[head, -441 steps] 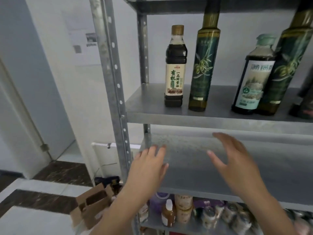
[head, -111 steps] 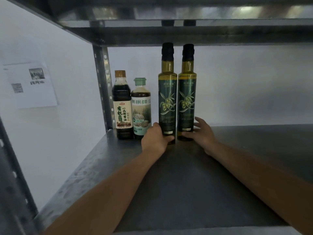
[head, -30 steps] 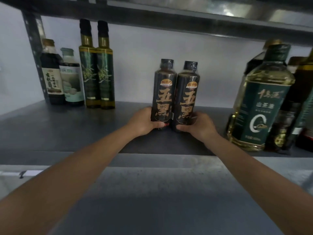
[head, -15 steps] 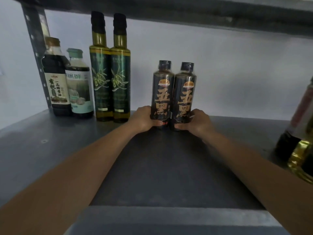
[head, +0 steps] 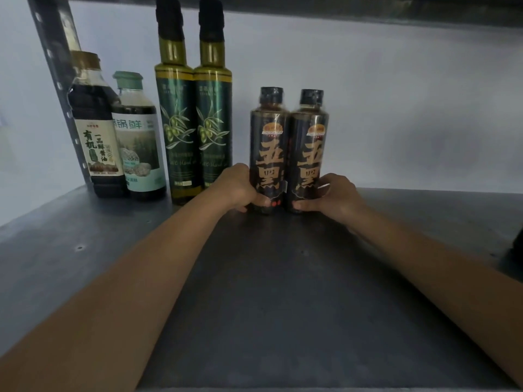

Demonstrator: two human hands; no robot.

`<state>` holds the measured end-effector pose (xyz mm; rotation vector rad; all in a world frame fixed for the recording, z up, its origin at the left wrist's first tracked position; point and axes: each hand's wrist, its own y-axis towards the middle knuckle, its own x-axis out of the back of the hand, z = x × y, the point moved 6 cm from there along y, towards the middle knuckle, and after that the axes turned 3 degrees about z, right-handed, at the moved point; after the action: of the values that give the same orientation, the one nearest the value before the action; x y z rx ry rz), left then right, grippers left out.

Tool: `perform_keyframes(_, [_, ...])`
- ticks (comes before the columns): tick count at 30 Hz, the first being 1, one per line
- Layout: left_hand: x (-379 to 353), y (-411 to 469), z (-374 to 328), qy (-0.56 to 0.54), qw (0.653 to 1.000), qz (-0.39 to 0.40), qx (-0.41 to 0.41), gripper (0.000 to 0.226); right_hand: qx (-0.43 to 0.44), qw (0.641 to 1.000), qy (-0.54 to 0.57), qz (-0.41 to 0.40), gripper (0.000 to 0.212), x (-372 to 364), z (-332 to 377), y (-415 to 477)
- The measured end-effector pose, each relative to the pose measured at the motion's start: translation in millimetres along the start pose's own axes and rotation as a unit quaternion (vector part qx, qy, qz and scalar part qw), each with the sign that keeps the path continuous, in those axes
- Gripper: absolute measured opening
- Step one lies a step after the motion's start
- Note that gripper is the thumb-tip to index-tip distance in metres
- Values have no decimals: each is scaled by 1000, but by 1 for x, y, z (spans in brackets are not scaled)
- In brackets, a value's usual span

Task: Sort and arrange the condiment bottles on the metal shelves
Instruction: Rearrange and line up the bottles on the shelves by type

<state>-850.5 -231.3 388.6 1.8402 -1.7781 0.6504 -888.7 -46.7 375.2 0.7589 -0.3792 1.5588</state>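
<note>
Two black bottles with orange characters stand side by side near the back of the grey metal shelf (head: 283, 278). My left hand (head: 237, 188) grips the base of the left black bottle (head: 268, 142). My right hand (head: 334, 196) grips the base of the right black bottle (head: 310, 145). Left of them stands a row against the wall: a soy sauce bottle (head: 93, 128), a green-capped sauce bottle (head: 138, 142), and two tall olive oil bottles (head: 177, 114) (head: 213, 114). The left black bottle stands just right of the olive oils.
The perforated shelf upright (head: 53, 52) rises at the back left corner. The underside of the upper shelf (head: 339, 7) runs across the top. A dark bottle edge (head: 513, 247) shows at the far right. The white wall is behind the row.
Both hands have slid the pair of black bottles leftwards and back, closer to the olive oil bottles. The view has moved in nearer to the row.
</note>
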Motion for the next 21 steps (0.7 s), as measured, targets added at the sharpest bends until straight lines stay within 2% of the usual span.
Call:
perform_keyframes(6, [18,-1,-1,12,996,-91,6,43,-6,998,-25,-54,64,-12,12,-10])
perform_keyframes(8, [21,-3,-2,50,993,-110,8,36,-13,997,-26,-70,65,-17,15,-12])
perform_keyframes(11, [24,-9,-7,124,982,-138,27,41,-17,996,-28,-78,66,-20,17,-14])
perform_keyframes(14, [23,-9,-9,143,980,-134,33,51,-16,996,-25,-79,66,-20,16,-13])
perform_keyframes(18, [20,-7,-11,166,978,-120,32,47,-12,997,-22,-77,66,-21,14,-13])
perform_keyframes(21, [18,-12,-16,233,964,-121,37,43,-1,998,-14,-69,65,-21,13,-13])
